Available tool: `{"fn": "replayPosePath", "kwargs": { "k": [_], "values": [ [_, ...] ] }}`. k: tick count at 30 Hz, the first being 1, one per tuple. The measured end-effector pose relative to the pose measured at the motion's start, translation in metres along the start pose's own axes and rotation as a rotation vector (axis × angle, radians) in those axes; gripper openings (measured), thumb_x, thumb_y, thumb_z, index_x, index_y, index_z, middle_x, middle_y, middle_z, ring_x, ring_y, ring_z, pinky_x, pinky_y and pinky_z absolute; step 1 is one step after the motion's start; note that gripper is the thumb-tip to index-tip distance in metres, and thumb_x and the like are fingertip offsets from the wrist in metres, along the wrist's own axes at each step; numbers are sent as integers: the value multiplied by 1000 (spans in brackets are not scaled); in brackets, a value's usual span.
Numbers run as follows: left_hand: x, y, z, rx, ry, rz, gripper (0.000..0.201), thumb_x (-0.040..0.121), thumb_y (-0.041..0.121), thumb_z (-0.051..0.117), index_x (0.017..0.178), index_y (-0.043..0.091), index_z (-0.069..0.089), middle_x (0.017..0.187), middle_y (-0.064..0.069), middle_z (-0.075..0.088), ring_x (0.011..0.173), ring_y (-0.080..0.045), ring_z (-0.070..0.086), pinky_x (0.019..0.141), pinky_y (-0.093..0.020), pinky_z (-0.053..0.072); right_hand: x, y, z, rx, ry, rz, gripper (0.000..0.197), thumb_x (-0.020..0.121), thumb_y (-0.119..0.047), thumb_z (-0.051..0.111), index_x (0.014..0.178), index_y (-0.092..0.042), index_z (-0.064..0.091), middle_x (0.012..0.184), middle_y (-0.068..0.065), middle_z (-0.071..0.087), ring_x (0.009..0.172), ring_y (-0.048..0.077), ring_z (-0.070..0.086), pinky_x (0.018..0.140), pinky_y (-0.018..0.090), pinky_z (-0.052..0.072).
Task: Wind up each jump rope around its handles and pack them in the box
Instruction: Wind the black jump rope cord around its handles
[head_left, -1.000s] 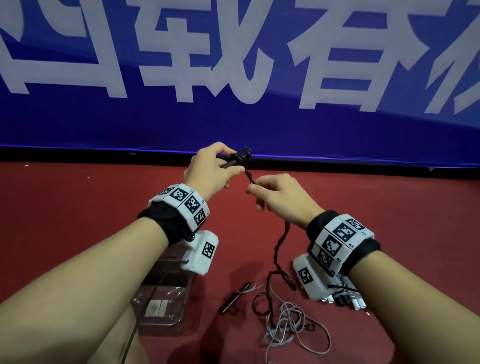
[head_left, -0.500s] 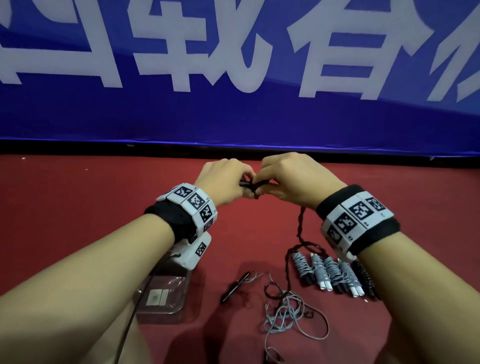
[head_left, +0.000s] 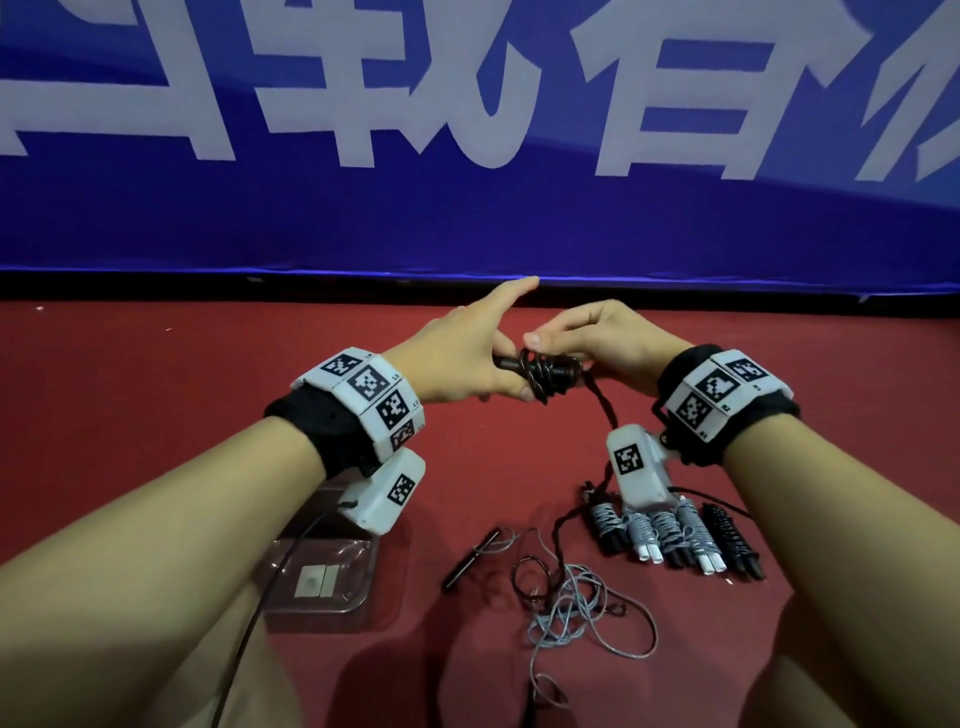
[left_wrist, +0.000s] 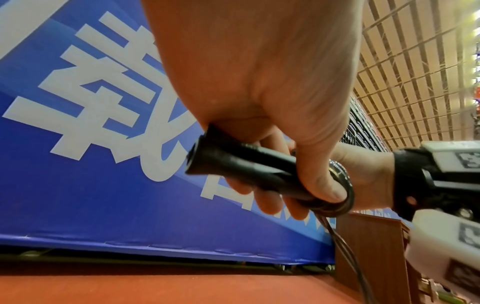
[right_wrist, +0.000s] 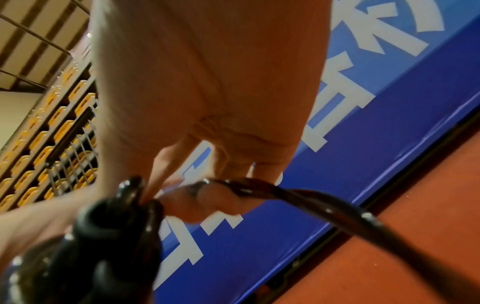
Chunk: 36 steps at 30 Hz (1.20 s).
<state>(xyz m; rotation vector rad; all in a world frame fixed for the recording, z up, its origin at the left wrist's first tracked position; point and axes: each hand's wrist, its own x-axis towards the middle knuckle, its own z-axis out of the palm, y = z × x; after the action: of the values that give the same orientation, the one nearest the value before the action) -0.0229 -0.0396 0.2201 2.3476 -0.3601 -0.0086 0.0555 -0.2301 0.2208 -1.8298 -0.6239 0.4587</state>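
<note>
Black rope (head_left: 597, 400) tail hidden behind right wrist camera (head_left: 639, 470).

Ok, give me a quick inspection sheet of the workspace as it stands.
Surface: red floor, no damage seen.
Job's things: black handle partly wound with black rope; five wound ropes in a row; loose grey rope; clear box holds no rope.
Clutter: loose black handle.
Grips: left hand holds the handle; right hand pinches the rope.
Cables: black lead from the left wrist unit.
Surroundings: blue banner.
</note>
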Motion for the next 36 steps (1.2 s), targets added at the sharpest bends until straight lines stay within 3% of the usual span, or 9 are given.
{"fn": "replayPosePath", "kwargs": {
  "k": [3, 6, 11, 13, 17, 24, 28, 31, 36],
  "values": [
    [-4, 6, -8, -152, 42, 32, 98, 79, 8, 86, 155, 27, 26, 79, -5, 78, 70, -39, 68, 68, -42, 57, 4, 8, 7, 160, -102, 75, 24, 83, -41, 75, 80, -17, 77, 76, 11, 62, 60, 16, 47, 52, 26, 29],
    [-3, 4, -13, -294, 218, -18, 62, 83, 8, 82, 134, 20, 48, 77, -2, 78, 59, -27, 65, 64, -34, 54, 8, 1, 16, 400, -40, 51, 30, 100, -40, 55, 98, -14, 68, 81, 4, 55, 58, 9, 42, 54, 22, 26],
    [8, -7, -17, -489, 370, -141, 30, 88, 11, 79, 103, 12, 53, 87, -19, 77, 54, -25, 62, 51, -30, 47, 10, -2, 22, 398, -32, -93, 60, 92, -57, 55, 122, -6, 66, 96, 5, 56, 69, 11, 45, 61, 24, 31],
    [8, -7, -16, -526, 334, -159, 29, 89, 11, 78, 105, 10, 53, 93, -25, 76, 54, -26, 61, 49, -28, 47, 10, 2, 26, 313, 53, -120, 53, 97, -44, 59, 117, 3, 69, 88, 2, 61, 68, 12, 45, 60, 23, 30],
    [5, -7, -16, -595, 283, -206, 28, 95, 6, 68, 120, 2, 55, 99, -25, 75, 56, -21, 62, 49, -27, 48, 8, 4, 25, 114, 183, -183, 44, 100, -39, 60, 94, 2, 76, 75, 2, 64, 63, 14, 44, 56, 25, 33],
    [4, 0, -6, -719, 361, -244, 33, 95, -4, 64, 126, 2, 53, 90, -13, 78, 56, -18, 65, 50, -28, 53, 8, -1, 32, 113, 237, -192, 42, 100, -39, 62, 89, 1, 73, 62, 1, 47, 57, 13, 37, 54, 26, 32],
    [7, -2, -5, -699, 373, -274, 31, 96, -2, 64, 126, -1, 54, 77, -7, 77, 57, -17, 67, 53, -29, 56, 14, 1, 35, 46, 232, -148, 41, 101, -38, 60, 90, 1, 69, 53, -13, 48, 49, 9, 37, 51, 25, 33],
    [5, -6, -7, -557, 294, -266, 27, 99, 2, 62, 122, 1, 50, 68, -2, 74, 55, -15, 67, 54, -31, 58, 16, 5, 38, -18, 227, -116, 43, 101, -43, 58, 87, -3, 64, 55, -6, 47, 47, 12, 36, 48, 27, 32],
    [1, -7, -5, -442, 194, -233, 20, 103, 8, 57, 114, 11, 41, 84, -9, 74, 53, -20, 62, 52, -40, 57, 16, 9, 36, -53, 245, -92, 54, 98, -47, 60, 85, 5, 63, 68, 10, 45, 51, 16, 36, 47, 28, 32]
  ]
}}
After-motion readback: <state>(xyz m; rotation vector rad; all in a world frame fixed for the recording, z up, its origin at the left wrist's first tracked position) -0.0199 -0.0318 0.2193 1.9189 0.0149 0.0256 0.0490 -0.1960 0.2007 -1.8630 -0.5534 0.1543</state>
